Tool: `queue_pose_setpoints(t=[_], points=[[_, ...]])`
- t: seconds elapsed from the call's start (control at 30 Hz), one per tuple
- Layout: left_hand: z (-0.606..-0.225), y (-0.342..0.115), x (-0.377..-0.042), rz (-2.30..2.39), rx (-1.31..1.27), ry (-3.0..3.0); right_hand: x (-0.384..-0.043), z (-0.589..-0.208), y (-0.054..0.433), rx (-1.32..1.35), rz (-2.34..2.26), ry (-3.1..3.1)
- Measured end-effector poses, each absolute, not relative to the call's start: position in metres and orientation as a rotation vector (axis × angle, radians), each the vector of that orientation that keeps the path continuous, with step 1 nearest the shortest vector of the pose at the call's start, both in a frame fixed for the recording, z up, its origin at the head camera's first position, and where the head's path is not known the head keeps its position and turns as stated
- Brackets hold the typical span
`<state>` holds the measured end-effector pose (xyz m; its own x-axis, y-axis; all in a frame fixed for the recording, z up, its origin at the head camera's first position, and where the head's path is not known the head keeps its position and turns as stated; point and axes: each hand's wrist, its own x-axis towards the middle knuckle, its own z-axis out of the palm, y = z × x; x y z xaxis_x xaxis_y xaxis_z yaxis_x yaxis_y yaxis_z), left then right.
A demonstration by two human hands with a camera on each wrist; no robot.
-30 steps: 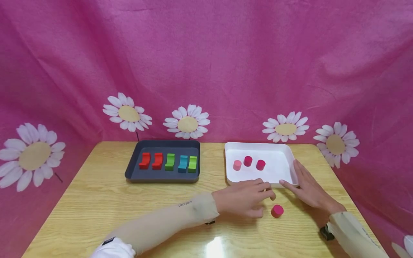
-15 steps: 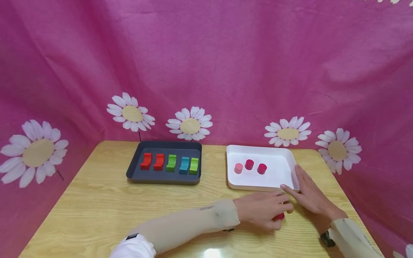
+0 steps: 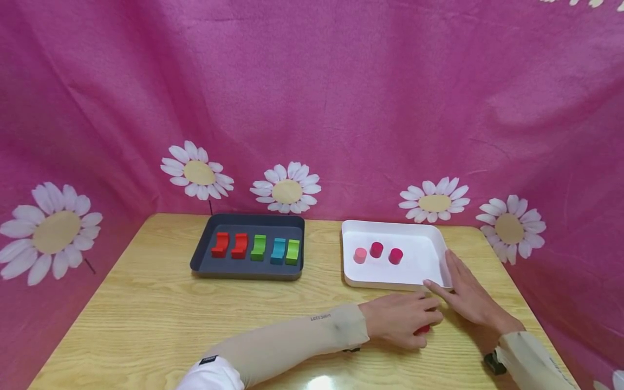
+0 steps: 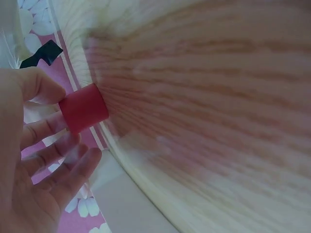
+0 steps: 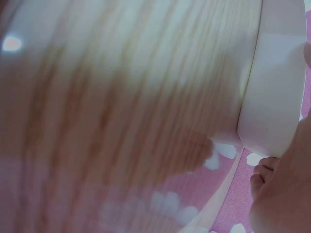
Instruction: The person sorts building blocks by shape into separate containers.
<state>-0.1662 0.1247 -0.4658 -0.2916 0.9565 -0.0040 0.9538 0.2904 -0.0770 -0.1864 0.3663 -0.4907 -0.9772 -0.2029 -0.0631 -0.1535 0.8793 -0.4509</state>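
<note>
My left hand pinches a dark pink cylinder block in front of the white tray. In the left wrist view, thumb and forefinger grip the cylinder's end, and the other fingers spread below. Whether the block touches the table cannot be told. My right hand rests against the tray's near right corner, its fingers straight along the side wall and the thumb at the front rim. Inside the tray stand a light pink cylinder and two dark pink cylinders, one in the middle and one to its right.
A dark grey tray stands to the left with a row of curved blocks: red, green, blue and others. Behind the wooden table hangs a pink flowered cloth.
My left hand has moved right and toward the table's front, onto the loose dark pink cylinder, and now pinches it. The right hand stays at the white tray's corner.
</note>
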Motion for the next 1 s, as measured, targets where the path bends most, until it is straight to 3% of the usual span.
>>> queue_pose_setpoints(t=[0.47,1.0], points=[[-0.465,0.118,-0.159,0.001,-1.934,-2.593,-0.187,-0.492,0.367,-0.270,-0.699,2.946],[-0.466,0.078,-0.153,-0.001,-1.930,-2.552,-0.187,-0.492,0.367,-0.266,-0.703,2.938]])
